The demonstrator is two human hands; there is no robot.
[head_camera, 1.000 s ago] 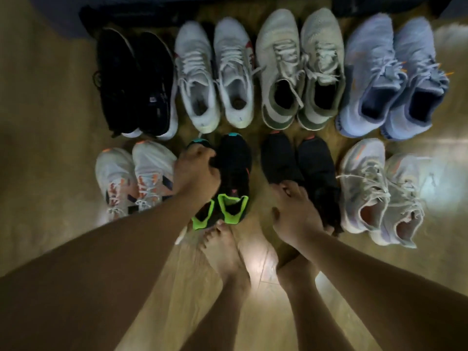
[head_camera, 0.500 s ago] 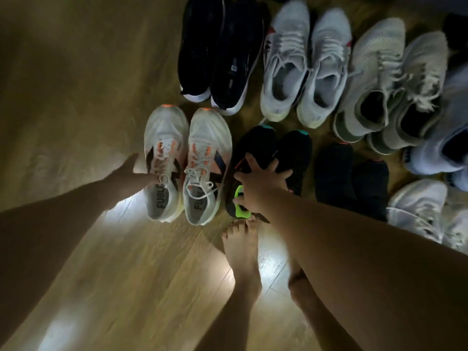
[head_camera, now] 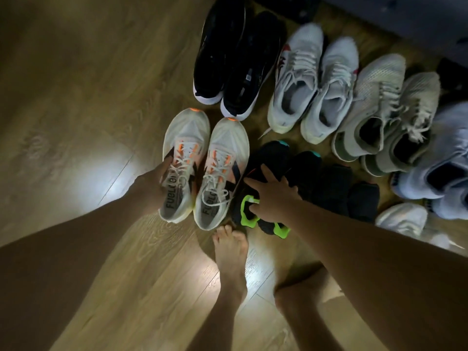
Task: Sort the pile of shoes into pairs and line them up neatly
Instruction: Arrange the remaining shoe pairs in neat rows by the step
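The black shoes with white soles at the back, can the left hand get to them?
Probably yes. The left hand rests against the white and orange shoes, and bare floor leads to the black shoes.

Pale blue pair (head_camera: 440,171) cut off at right edge; white pair (head_camera: 402,219) lower right blurred, partly behind forearm; left hand (head_camera: 152,183) fingers hidden behind white-orange shoe (head_camera: 183,165).

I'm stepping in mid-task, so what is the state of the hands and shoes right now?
Left hand: against the outer side of the white sneakers with orange accents, not clearly gripping.
Right hand: spread flat on the black sneakers with neon green heel tabs.
Done: every visible shoe stands paired, in two rows on the wooden floor.
Left: square up the front row; the black pair sits slightly askew.
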